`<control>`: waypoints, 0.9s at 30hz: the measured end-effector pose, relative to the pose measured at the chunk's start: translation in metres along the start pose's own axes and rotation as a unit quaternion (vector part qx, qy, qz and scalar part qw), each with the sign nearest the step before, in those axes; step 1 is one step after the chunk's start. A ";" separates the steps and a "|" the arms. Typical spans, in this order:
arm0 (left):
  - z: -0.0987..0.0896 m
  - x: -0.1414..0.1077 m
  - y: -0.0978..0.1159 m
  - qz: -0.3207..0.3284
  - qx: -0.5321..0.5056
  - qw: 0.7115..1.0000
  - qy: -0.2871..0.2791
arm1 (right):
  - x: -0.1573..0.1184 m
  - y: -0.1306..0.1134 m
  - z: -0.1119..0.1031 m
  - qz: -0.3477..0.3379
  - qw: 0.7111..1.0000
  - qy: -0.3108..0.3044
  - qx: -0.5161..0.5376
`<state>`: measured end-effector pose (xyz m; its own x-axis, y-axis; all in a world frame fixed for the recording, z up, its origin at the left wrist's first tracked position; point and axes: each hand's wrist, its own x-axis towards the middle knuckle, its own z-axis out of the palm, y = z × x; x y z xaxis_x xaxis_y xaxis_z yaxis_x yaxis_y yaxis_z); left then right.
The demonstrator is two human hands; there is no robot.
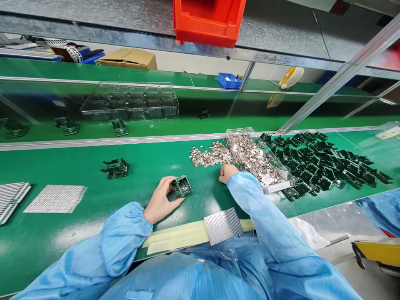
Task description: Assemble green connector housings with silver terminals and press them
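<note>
My left hand (163,199) grips a small dark green plastic housing (181,186) with a square opening, its fingers and thumb around the part's left side. Over by the metal pieces, my right hand (228,173) has its fingers curled together at the near edge of a loose pile of small silvery metal pieces (211,154). What those fingers hold, if anything, is hidden. Just behind that hand, a clear plastic tray (283,185) is heaped with the same metal pieces. A sheet of small silver strips (223,226) lies on yellow tape (178,236) at the bench's front edge.
Many dark green housings (325,162) are spread on the right. A single housing (115,168) sits left of centre. White striped sheets (55,198) lie far left. Behind the rail are a clear compartment tray (134,102) and more housings. A red bin (208,21) hangs overhead.
</note>
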<state>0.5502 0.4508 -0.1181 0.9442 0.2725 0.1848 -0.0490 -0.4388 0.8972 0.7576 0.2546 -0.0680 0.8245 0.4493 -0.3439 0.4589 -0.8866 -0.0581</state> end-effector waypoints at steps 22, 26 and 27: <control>0.115 -0.023 0.083 -0.007 -0.375 0.910 -0.174 | -0.225 -0.004 0.086 0.054 0.696 0.420 0.580; 0.114 -0.026 0.083 -0.007 -0.361 0.918 -0.164 | -0.214 -0.014 0.087 0.049 0.689 0.398 0.603; 0.114 -0.026 0.083 -0.009 -0.357 0.920 -0.162 | -0.211 -0.017 0.087 0.046 0.693 0.412 0.590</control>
<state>0.5583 0.3096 -0.0940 0.9887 -0.0455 0.1430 -0.1257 0.2697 0.9547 0.5470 0.1653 -0.0760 0.9645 -0.1357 0.2267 0.2028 -0.1699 -0.9644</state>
